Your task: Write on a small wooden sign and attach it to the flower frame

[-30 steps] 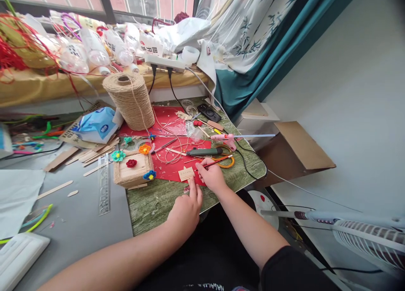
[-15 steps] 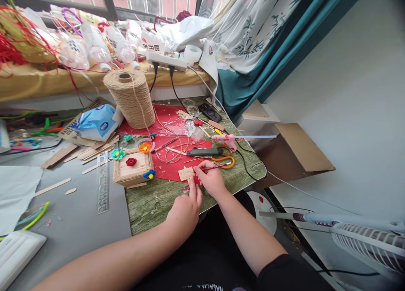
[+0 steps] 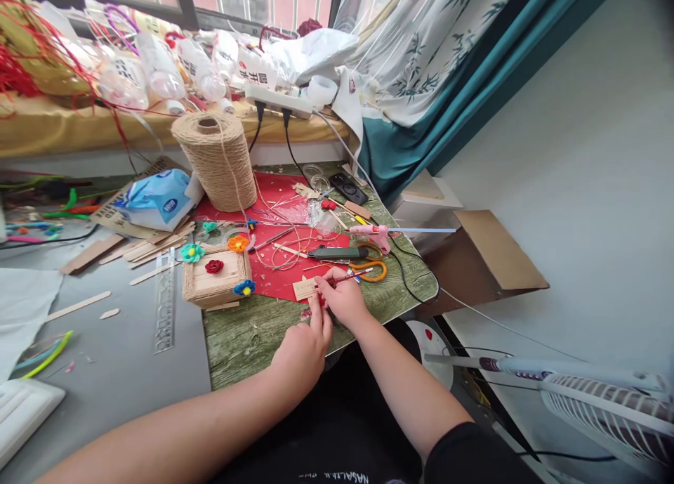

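Observation:
A small card [image 3: 302, 289], light tan with faint marks, lies on the red sheet near the table's front edge. My left hand [image 3: 301, 350] reaches to its lower edge, index and middle fingers stretched out and touching it. In my right hand [image 3: 343, 301] is a dark red pencil [image 3: 348, 277], pinched in the fingers, its front end over the card. Just left stands a twine-wrapped box [image 3: 210, 298] with a red flower [image 3: 214, 266] on its lid and blue, orange and green flowers at its corners. What lies under my fingertips is partly hidden.
Behind my hands are a green cutter [image 3: 337, 253], orange-handled scissors [image 3: 371, 270] and a pink glue gun [image 3: 376, 232]. A large twine spool [image 3: 218, 164] stands further back. A clear ruler [image 3: 165, 308] and wooden sticks [image 3: 78, 306] lie left; a fan [image 3: 605, 407] is at right.
The view has shifted slightly, so most things sit a little further left. The pencil's front end now shows over the card, further out from my right fingers. My left hand still touches the card.

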Action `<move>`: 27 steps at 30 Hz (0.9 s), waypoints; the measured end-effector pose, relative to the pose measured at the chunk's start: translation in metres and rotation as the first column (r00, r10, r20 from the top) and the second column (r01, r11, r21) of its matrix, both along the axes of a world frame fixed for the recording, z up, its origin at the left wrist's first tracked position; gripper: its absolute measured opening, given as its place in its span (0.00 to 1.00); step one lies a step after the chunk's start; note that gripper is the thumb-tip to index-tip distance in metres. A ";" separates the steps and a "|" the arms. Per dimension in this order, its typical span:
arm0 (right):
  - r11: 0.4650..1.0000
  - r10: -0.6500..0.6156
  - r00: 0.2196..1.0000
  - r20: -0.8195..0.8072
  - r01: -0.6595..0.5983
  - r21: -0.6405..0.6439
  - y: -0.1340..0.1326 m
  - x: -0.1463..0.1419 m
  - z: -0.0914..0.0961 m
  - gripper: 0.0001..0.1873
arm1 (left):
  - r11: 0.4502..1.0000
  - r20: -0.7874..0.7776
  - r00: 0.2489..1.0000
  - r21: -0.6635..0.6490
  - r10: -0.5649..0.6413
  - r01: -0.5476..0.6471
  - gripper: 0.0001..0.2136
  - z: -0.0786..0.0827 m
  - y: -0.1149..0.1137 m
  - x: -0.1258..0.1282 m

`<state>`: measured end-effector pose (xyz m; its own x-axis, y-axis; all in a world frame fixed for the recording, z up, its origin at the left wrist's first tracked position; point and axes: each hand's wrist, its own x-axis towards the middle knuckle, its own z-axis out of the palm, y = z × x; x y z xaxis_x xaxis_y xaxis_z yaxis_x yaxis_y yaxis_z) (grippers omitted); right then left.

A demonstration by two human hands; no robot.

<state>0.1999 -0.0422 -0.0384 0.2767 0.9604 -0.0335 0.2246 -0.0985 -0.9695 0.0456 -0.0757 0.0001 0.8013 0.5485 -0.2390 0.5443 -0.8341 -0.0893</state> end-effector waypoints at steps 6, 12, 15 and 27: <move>0.997 -0.076 0.990 -0.117 0.077 -0.001 -0.002 0.002 -0.003 0.19 | 1.000 -0.005 1.000 0.008 -0.001 0.001 0.38 0.001 0.001 0.000; 0.991 -0.127 0.978 -0.168 0.132 0.020 -0.003 0.005 0.001 0.20 | 1.000 0.008 1.000 0.001 0.000 0.000 0.38 0.000 0.000 0.000; 0.997 -0.062 0.997 -0.053 0.064 0.035 -0.004 0.002 0.006 0.19 | 1.000 0.031 1.000 0.014 -0.002 0.001 0.40 -0.002 0.000 -0.002; 0.999 -0.031 0.994 0.102 0.035 -0.034 -0.001 0.002 0.004 0.19 | 0.999 0.043 0.999 -0.026 0.024 -0.023 0.38 -0.004 0.001 -0.002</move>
